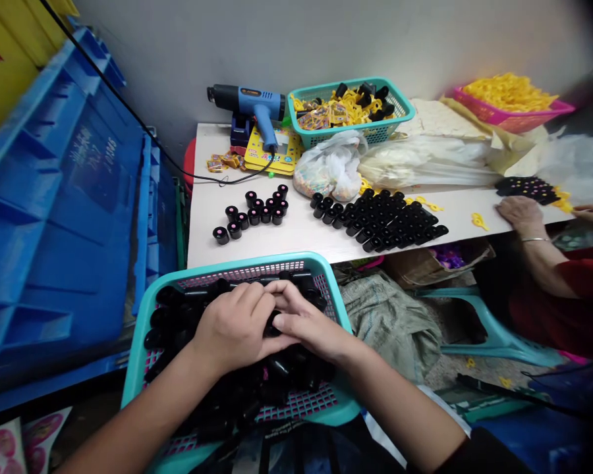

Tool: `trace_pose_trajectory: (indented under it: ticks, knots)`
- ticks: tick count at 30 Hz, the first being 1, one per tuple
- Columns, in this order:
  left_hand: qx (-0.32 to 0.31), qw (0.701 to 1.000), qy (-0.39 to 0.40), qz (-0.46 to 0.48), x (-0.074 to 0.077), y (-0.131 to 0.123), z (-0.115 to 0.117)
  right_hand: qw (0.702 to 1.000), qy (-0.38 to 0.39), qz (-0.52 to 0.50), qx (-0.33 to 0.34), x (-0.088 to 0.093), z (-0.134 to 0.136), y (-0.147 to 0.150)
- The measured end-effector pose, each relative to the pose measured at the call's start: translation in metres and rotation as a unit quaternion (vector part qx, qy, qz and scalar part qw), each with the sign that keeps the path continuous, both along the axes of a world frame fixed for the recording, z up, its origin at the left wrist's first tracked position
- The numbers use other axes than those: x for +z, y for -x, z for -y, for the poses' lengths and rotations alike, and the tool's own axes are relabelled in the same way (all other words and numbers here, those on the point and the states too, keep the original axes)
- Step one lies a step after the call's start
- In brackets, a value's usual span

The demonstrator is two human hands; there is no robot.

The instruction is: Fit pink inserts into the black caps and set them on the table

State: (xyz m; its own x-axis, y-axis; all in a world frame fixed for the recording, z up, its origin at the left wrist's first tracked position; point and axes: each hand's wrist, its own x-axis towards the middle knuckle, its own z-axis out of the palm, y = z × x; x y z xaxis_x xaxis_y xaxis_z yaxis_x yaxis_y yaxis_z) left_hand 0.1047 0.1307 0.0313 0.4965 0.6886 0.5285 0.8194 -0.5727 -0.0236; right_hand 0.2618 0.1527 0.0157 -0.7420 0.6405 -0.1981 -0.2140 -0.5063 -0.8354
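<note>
As I watch from my remote seat, a blue plastic crate (64,217) fills nine o'clock. At six o'clock, the left hand (232,326) and right hand (309,322) meet above a teal basket (242,263) heaped with black cylinders (277,378). Fingers hide most of the view, but both hands look closed on one black cylinder (273,324). At twelve o'clock, a blue heat gun (257,108) stands near the back of a white table (296,227), with pink-topped cylinders (254,216) and a denser block of black cylinders (390,220) nearer me. At two o'clock, a co-worker's hand (518,214) rests flat beside a black cluster (526,189).
</note>
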Motion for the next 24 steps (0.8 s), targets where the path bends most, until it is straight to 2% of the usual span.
trace_pose_trajectory:
  ticks: [2, 7, 11, 14, 18, 24]
  knots:
    - [-0.013, 1.0, 0.009, -0.005, 0.002, -0.003, 0.0, 0.999, 0.036, -0.03, 0.021, -0.004, 0.002, 0.001]
    - [-0.045, 0.999, 0.017, -0.006, 0.0, -0.005, -0.002, 0.995, 0.086, -0.054, -0.011, -0.009, 0.003, 0.0]
    - [-0.037, 0.999, -0.008, 0.0, 0.001, 0.001, -0.004, 0.982, 0.164, -0.091, 0.022, -0.007, 0.002, -0.001]
    - [-0.04, 0.999, -0.016, 0.001, 0.002, 0.003, -0.004, 0.986, 0.142, -0.086, 0.03, -0.006, 0.002, 0.001]
    - [-0.054, 0.998, -0.012, 0.016, -0.001, 0.003, -0.002, 0.992, 0.115, -0.061, 0.0, -0.006, 0.001, 0.0]
    - [-0.03, 0.999, -0.009, 0.04, -0.01, 0.014, -0.003, 0.988, 0.126, -0.039, 0.079, -0.001, -0.009, 0.001]
